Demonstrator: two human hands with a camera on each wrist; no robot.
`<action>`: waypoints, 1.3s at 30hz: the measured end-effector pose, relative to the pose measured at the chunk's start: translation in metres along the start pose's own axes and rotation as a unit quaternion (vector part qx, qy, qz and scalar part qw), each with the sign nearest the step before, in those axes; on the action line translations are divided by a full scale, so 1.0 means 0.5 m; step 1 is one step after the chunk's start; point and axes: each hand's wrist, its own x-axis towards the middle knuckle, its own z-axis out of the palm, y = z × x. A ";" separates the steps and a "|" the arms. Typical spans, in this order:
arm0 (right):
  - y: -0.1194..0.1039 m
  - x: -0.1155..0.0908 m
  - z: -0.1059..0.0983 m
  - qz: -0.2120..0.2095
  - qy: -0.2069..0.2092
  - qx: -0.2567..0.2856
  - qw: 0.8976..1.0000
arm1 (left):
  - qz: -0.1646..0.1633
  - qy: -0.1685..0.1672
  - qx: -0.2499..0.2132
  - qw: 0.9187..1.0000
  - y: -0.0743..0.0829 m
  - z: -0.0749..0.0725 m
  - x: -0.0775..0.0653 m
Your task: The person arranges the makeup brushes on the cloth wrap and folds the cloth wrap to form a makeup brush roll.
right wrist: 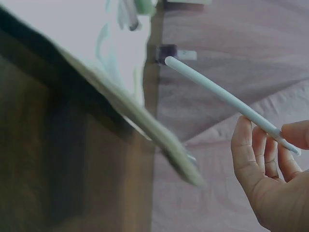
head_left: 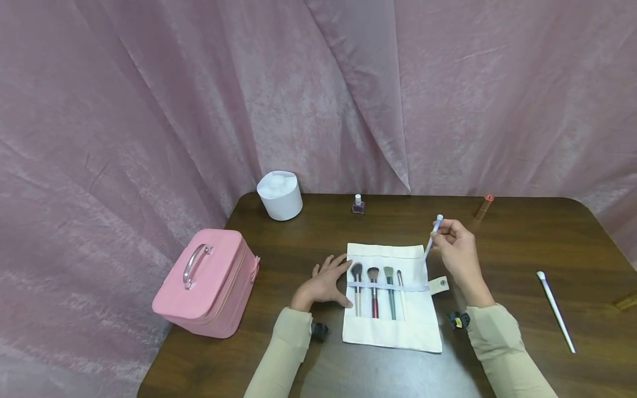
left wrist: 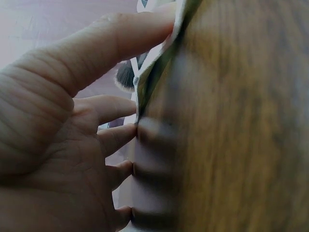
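A white cloth brush roll (head_left: 378, 335) lies unfolded on the table, several makeup brushes (head_left: 375, 298) standing side by side under its pale elastic band. My left hand (head_left: 322, 284) rests at the roll's left edge, fingers spread, with thumb and fingertips touching the cloth in the left wrist view. Over the roll's upper right corner, my right hand (head_left: 459, 255) pinches a slim white makeup brush (head_left: 431, 243) between thumb and fingers near its upper end. In the right wrist view that brush (right wrist: 217, 92) slants, its rounded handle end pointing away from the hand. The snap tab (head_left: 438, 285) sticks out at the roll's right side.
Another white brush (head_left: 555, 312) lies to the right. At the back stand a white tub (head_left: 281, 199), a small nail polish bottle (head_left: 358, 205) and a brownish tube (head_left: 484, 207). A pink case (head_left: 209, 282) sits left; a gold item (head_left: 626, 301) is at the right edge.
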 end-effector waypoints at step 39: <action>0.023 -0.008 0.053 0.085 -0.171 -0.194 0.962 | -0.002 0.003 -0.007 1.000 -0.003 0.003 0.003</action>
